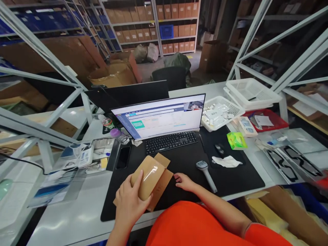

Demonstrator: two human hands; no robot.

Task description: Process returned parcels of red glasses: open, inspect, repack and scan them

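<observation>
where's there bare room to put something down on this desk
Bare: the black mat between the keyboard, right hand and scanner; the white tabletop left of the mat, toward its front edge. Crowded: the far right, with white baskets and a red tray.

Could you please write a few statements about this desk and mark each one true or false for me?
1. The left hand holds the carton. True.
2. The right hand grips the scanner. False: the right hand is near the carton's edge, and the scanner lies on the mat.
3. The phone lies left of the keyboard. True.
4. The mouse is left of the keyboard. False: the mouse is to its right.
5. The screen behind the keyboard is lit. True.
</observation>
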